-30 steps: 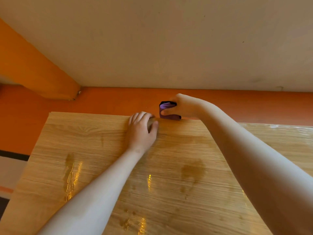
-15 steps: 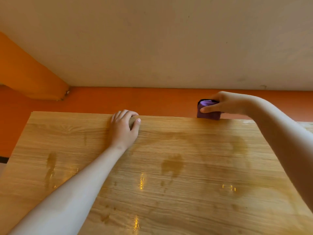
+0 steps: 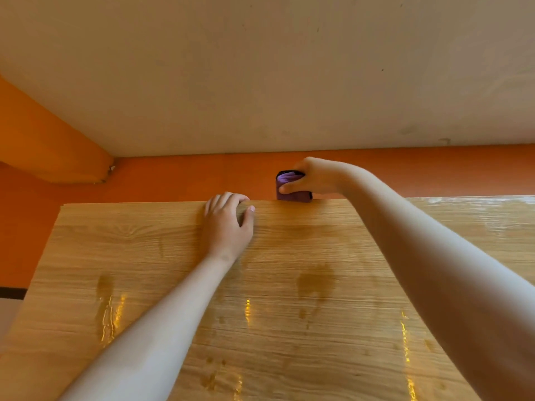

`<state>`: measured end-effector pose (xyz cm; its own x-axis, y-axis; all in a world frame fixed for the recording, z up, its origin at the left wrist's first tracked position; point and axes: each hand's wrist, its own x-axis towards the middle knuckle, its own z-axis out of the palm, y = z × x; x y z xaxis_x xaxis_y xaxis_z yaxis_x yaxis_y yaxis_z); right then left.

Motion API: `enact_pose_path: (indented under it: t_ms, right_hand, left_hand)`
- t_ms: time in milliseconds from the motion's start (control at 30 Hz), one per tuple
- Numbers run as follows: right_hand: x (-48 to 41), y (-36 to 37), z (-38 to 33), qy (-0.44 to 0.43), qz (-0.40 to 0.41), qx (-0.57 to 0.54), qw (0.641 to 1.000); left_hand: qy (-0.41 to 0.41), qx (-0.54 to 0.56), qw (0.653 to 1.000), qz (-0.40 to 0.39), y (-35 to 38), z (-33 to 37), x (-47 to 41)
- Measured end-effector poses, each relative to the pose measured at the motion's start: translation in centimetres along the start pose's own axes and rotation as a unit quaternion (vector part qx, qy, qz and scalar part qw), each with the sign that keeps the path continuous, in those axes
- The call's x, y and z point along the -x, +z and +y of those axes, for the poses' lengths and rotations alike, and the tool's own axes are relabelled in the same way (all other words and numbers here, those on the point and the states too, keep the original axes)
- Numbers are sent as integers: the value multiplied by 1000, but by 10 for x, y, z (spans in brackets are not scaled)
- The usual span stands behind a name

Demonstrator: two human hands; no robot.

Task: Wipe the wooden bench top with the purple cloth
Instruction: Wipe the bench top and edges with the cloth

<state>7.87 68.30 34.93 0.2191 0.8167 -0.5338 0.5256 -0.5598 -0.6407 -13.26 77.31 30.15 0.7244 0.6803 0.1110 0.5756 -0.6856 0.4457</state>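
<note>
The wooden bench top (image 3: 289, 285) fills the lower part of the view, its grain glossy with damp patches and streaks. My right hand (image 3: 315, 176) is shut on the folded purple cloth (image 3: 292, 189) and holds it against the bench's far edge, just right of centre. My left hand (image 3: 227, 224) rests on the wood at that same far edge, fingers curled over it with nothing in them, a little to the left of the cloth. Both forearms reach across the top.
Behind the bench runs an orange wall band (image 3: 173, 175) under a pale wall (image 3: 260, 68). An orange beam (image 3: 52, 146) slants in at the left. The bench's left edge drops off to the floor (image 3: 8, 308).
My right hand slid the cloth right along the far edge, then back left to near centre. My left hand stays gripped on the edge.
</note>
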Motion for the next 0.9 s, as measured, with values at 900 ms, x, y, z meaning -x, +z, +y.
enact_pose_path:
  t_ms: [900]
  right_hand:
    - [47,-27,53,68,28,15,997]
  left_hand:
    - [0,0,1000,-7,-3,5,-4]
